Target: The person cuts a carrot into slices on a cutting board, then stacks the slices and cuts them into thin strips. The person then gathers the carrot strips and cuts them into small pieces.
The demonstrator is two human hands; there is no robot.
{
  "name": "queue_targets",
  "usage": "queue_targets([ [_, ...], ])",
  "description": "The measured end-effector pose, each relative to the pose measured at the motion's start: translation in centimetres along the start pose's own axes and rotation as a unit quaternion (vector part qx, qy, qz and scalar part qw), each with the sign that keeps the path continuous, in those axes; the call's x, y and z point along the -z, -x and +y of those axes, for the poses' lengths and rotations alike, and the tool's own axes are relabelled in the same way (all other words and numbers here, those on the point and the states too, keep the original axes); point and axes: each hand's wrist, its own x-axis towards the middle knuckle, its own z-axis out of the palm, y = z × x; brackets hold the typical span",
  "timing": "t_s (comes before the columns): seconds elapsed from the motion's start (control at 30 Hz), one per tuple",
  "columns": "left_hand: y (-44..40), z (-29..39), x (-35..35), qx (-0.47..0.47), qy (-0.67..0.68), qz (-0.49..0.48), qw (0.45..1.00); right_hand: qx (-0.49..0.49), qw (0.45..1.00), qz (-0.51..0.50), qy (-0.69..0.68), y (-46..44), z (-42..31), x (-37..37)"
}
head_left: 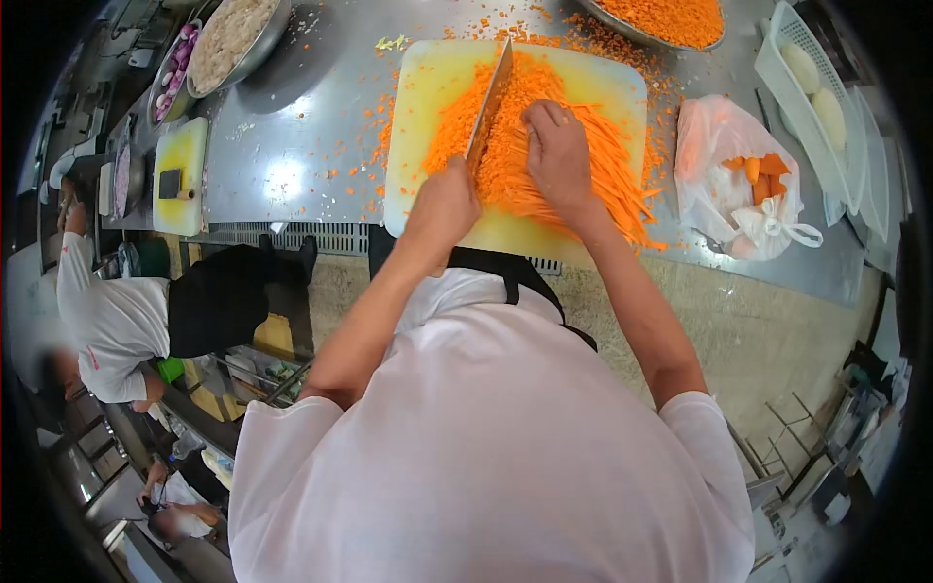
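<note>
My left hand (442, 214) is closed round the handle of a large knife (494, 97), whose blade stands among the carrots. Fingers curled, my right hand (559, 151) presses on the long carrot strips (617, 185) just right of the blade. Finely chopped carrot (452, 126) lies on the blade's left side. Under it all is a yellow and white cutting board (413, 87). The palm side of both hands is hidden.
Orange bits are scattered over the metal table (321, 126). Bowls (248, 63) stand at the back left, a carrot bowl (671, 19) at the back. A plastic bag (714, 146) and white basket (777, 58) are right; a small board (182, 151) and co-worker (126, 311) are left.
</note>
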Motion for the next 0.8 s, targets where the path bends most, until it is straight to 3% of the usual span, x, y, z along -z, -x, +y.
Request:
queue_targets([
  [0.1,1.1,2.6,4.1,0.068,0.02,-0.026,0.997,-0.015,0.999,0.035,-0.016,-1.4,0.3,0.9],
  [0.2,1.4,-0.8,1.0,0.061,-0.004,-0.02,0.998,-0.028,0.997,0.068,-0.016,-3.0,1.0,1.1],
  [0.23,1.0,-1.4,0.7,0.013,0.019,0.015,1.0,-0.029,0.997,0.072,-0.011,-3.3,1.4,1.0],
  [0.33,1.1,0.6,4.2,0.093,0.017,-0.034,0.995,-0.024,0.997,0.077,0.009,-4.9,2.9,0.6],
  [0.37,1.8,0.6,4.1,0.067,0.0,0.003,0.998,-0.023,0.997,0.078,0.009,-5.3,3.4,0.6],
  [0.43,1.9,-1.0,2.5,0.06,-0.01,0.006,0.998,-0.086,0.996,-0.018,0.017,-6.8,4.9,0.5],
  [0.5,1.8,-3.7,0.2,0.039,0.015,-0.004,0.999,-0.069,0.996,-0.054,-0.02,-8.3,7.0,-0.3],
  [0.63,2.3,-0.4,4.9,0.078,0.007,-0.008,0.997,-0.015,0.985,-0.15,-0.084,-9.4,8.9,-1.0],
  [0.8,2.5,-3.5,2.6,0.055,-0.01,0.011,0.998,-0.019,0.97,-0.239,-0.048,-6.2,9.6,-1.0],
])
